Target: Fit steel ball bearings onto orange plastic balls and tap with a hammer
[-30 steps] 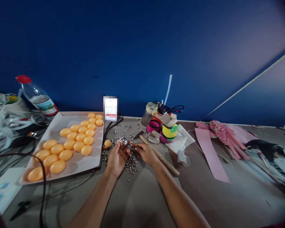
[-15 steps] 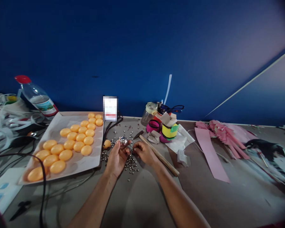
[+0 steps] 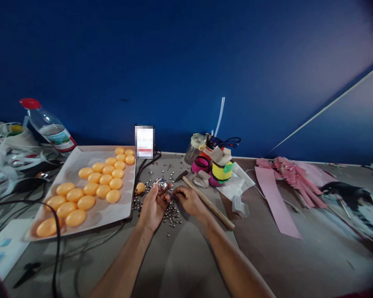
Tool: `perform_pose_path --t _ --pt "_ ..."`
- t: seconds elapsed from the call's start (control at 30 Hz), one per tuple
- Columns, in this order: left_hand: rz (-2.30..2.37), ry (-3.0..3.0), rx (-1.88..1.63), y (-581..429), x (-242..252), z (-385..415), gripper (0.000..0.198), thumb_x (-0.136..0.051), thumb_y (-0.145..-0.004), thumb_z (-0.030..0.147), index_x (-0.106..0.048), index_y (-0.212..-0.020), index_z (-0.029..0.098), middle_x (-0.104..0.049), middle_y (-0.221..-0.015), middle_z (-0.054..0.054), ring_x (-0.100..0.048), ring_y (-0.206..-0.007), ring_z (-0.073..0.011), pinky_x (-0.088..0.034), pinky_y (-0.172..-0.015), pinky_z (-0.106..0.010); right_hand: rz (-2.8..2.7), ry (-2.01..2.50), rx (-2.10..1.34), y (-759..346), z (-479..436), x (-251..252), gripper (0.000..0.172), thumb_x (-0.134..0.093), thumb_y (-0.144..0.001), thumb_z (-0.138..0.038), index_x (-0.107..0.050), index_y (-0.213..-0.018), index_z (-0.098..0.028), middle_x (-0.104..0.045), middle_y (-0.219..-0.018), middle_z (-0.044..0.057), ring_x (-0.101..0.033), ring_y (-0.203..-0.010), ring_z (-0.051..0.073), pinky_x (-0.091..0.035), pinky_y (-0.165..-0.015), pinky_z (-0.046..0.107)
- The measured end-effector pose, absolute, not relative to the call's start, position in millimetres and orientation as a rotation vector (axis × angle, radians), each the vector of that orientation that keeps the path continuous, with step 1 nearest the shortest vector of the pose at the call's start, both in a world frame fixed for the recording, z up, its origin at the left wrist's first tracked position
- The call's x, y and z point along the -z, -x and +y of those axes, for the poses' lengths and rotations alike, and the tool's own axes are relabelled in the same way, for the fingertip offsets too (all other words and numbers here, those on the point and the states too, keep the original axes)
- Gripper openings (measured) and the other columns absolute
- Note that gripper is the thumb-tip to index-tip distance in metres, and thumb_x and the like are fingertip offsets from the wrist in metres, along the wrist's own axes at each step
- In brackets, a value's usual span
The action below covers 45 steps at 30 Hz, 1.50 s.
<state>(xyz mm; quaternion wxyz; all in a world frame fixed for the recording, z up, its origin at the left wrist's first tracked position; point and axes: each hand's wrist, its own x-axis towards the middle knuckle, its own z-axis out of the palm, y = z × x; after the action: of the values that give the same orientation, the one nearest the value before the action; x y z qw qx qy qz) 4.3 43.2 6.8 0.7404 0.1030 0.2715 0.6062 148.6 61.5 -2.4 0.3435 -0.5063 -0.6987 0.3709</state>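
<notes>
The left hand (image 3: 152,208) holds a shiny silver ball (image 3: 162,185) to the right of the white tray (image 3: 121,209). Farther right of the tray, the right hand (image 3: 188,200) has its fingers curled; I can't tell if they pinch anything. Little silver beads (image 3: 172,216) lie on the tabletop (image 3: 186,256), right of the tray.

Shiny silvery ball (image 3: 162,184), perhaps bead-studded, small metal beads (image 3: 172,217) scattered nearby

Twenty-four orange balls (image 3: 106,179), one silvery ball (image 3: 161,183), dozens of metal beads (image 3: 171,215), one hammer (image 3: 208,203), one tray (image 3: 115,212)
</notes>
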Motion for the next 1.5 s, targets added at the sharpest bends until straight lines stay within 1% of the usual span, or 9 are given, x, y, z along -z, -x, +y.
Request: perform_pose_path --t 0.17,0.33,0.4,0.6,0.8,0.93,1.03,1.27,1.5 --pt "0.608 -0.23 -1.333 -3.8 -4.6 43.8 0.023 -0.069 -0.074 0.035 -0.062 -0.083 0.015 -0.07 -0.087 -0.007 -0.056 -0.055 -0.009 -0.048 -0.053 -0.021 -1.764 1.32 -0.936 -149.0 62.2 4.4 0.015 -0.048 -0.073 -0.011 -0.061 -0.078 -0.018 -0.063 -0.074 0.0 -0.057 -0.07 0.014 -0.045 -0.069 0.027" --pt "0.61 -0.202 -1.304 -5.3 -3.5 42.6 0.025 -0.068 -0.074 0.036 -0.064 -0.086 0.014 -0.07 -0.089 -0.007 -0.056 -0.054 -0.0088 -0.048 -0.054 -0.022 -1.619 1.223 -1.109 -148.5 61.2 1.8 0.005 -0.051 -0.075 -0.019 -0.056 -0.075 -0.019 -0.053 -0.064 -0.003 -0.047 -0.056 0.011 -0.041 -0.057 0.024" --pt "0.611 -0.188 -1.291 -6.8 -3.2 41.8 0.028 -0.069 -0.074 0.038 -0.064 -0.086 0.013 -0.07 -0.087 -0.007 -0.056 -0.055 -0.0089 -0.048 -0.055 -0.022 -1.578 1.164 -1.16 -147.1 59.3 -1.1 0.005 -0.052 -0.075 -0.022 -0.056 -0.077 -0.019 -0.052 -0.064 -0.003 -0.046 -0.055 0.01 -0.041 -0.055 0.023" --pt "0.611 -0.163 -1.301 -10.4 0.7 41.3 0.025 -0.072 -0.071 0.036 -0.062 -0.077 0.013 -0.064 -0.068 0.0 -0.056 -0.054 -0.0095 -0.048 -0.057 -0.023 -1.509 1.051 -1.201 -137.5 52.0 -9.4 0.004 -0.055 -0.074 -0.023 -0.055 -0.076 -0.02 -0.058 -0.073 0.0 -0.055 -0.067 0.014 -0.046 -0.064 0.027" --pt "0.614 -0.174 -1.315 -12.7 0.0 40.9 0.022 -0.073 -0.07 0.031 -0.061 -0.075 0.012 -0.064 -0.066 0.0 -0.056 -0.054 -0.0095 -0.047 -0.057 -0.023 -1.427 1.029 -1.194 -130.9 48.7 -10.1 0.002 -0.057 -0.073 -0.019 -0.056 -0.074 -0.019 -0.056 -0.073 -0.001 -0.057 -0.067 0.014 -0.049 -0.066 0.027" --pt "0.617 -0.174 -1.311 -13.8 -1.3 39.2 0.024 -0.073 -0.07 0.033 -0.061 -0.074 0.012 -0.064 -0.066 0.0 -0.055 -0.053 -0.0086 -0.047 -0.056 -0.022 -1.416 1.04 -1.172 -128.6 48.3 -10.7 0.003 -0.056 -0.072 -0.017 -0.057 -0.071 -0.019 -0.055 -0.074 -0.001 -0.056 -0.062 0.012 -0.049 -0.062 0.025" --pt "0.615 -0.173 -1.307 -13.7 0.8 39.0 0.025 -0.072 -0.071 0.034 -0.062 -0.074 0.012 -0.064 -0.067 0.0 -0.055 -0.054 -0.0087 -0.047 -0.058 -0.022 -1.37 1.047 -1.219 -127.0 47.8 -11.3 0.003 -0.055 -0.073 -0.017 -0.057 -0.071 -0.02 -0.055 -0.071 -0.002 -0.057 -0.059 0.012 -0.049 -0.058 0.025" --pt "0.639 -0.155 -1.298 -13.2 3.6 40.1 0.026 -0.072 -0.07 0.036 -0.061 -0.075 0.012 -0.063 -0.066 0.001 -0.055 -0.054 -0.0084 -0.048 -0.057 -0.022 -1.359 1.106 -1.185 -129.1 49.2 -5.6 0.001 -0.057 -0.074 -0.02 -0.057 -0.074 -0.02 -0.059 -0.069 -0.002 -0.058 -0.06 0.013 -0.05 -0.06 0.026" --pt "0.633 -0.149 -1.308 -13.7 1.6 39.4 0.027 -0.073 -0.069 0.037 -0.061 -0.072 0.013 -0.062 -0.063 0.001 -0.054 -0.052 -0.0079 -0.047 -0.056 -0.021 -1.378 1.075 -1.182 -130.0 49.8 -4.7 0.003 -0.056 -0.075 -0.02 -0.057 -0.073 -0.02 -0.058 -0.07 -0.002 -0.059 -0.06 0.013 -0.049 -0.061 0.026"
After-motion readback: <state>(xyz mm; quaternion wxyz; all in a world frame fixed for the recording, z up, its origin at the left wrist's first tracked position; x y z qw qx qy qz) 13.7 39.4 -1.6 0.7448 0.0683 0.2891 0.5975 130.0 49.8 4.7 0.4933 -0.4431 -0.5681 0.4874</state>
